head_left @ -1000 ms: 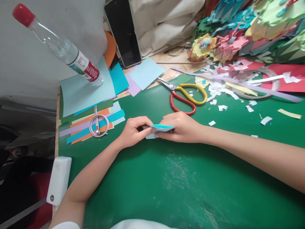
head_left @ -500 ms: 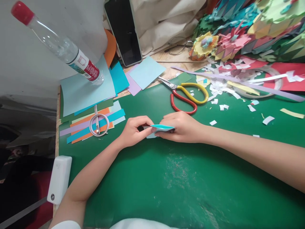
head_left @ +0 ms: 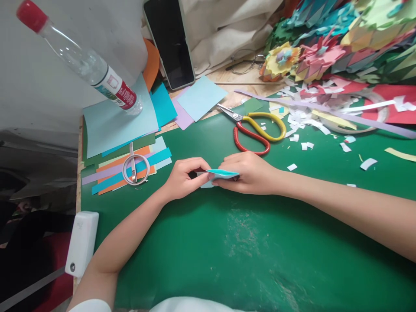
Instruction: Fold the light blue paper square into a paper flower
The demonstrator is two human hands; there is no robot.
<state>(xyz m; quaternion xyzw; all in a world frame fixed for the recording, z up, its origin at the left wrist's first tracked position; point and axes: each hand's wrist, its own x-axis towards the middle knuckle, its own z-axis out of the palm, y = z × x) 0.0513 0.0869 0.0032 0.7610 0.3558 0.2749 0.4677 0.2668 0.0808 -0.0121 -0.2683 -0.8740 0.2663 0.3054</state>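
Observation:
A small folded piece of blue paper (head_left: 222,174) is held between my two hands, low over the green tabletop. Its upper edges part slightly, showing a brighter turquoise inside. My left hand (head_left: 186,178) pinches its left end between thumb and forefinger. At the other end my right hand (head_left: 248,173) grips it, with the fingers curled and partly hiding it. Just beyond my right hand lie scissors (head_left: 249,125) with one yellow and one red handle. Left of my left hand, a roll of tape (head_left: 124,173) rests on several coloured paper strips (head_left: 159,155).
A plastic bottle (head_left: 108,84) stands on pale blue sheets (head_left: 97,130); a phone (head_left: 170,47) leans at the back. Folded-paper flowers (head_left: 320,56), eyeglasses (head_left: 243,65) and white paper scraps (head_left: 302,117) lie at the far side. A white power bank (head_left: 82,245) sits at the left edge.
Both hands keep their grip on the folded paper, almost motionless. The whole view has shifted very slightly.

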